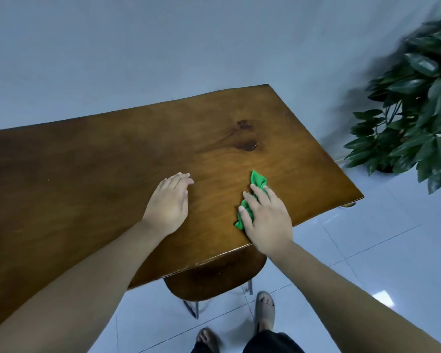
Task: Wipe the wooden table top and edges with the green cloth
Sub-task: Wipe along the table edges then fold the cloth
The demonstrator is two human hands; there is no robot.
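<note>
The wooden table (92,174) fills the middle and left of the head view, its top brown with a dark knot toward the far right. A crumpled green cloth (257,180) lies near the table's front right edge. My right hand (266,217) presses flat on the cloth, fingers spread over it, so most of the cloth is hidden beneath the palm. My left hand (169,202) rests flat on the bare wood to the left of the cloth, fingers together, holding nothing.
A wooden chair seat (214,278) is tucked under the table's front edge. A leafy potted plant (413,108) stands on the tiled floor right of the table. My sandalled feet (264,312) are below. A pale wall runs behind the table.
</note>
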